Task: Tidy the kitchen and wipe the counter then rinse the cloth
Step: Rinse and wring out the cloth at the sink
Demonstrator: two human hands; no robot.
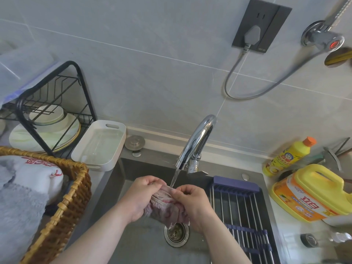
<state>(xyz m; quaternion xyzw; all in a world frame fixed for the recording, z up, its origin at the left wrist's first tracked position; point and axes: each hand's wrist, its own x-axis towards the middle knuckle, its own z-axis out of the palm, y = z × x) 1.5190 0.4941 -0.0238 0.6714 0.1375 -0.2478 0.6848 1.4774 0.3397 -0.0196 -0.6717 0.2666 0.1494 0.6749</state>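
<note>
A wet pinkish cloth hangs bunched between both hands over the steel sink. My left hand grips its left side with curled fingers. My right hand pinches its upper right edge. A thin stream of water runs from the chrome faucet onto the top of the cloth. The cloth's lower end dangles just above the drain.
A purple-framed drying rack spans the sink's right half. Two yellow detergent bottles stand on the right counter. At left are a white tray, a black dish rack with plates and a wicker basket of towels.
</note>
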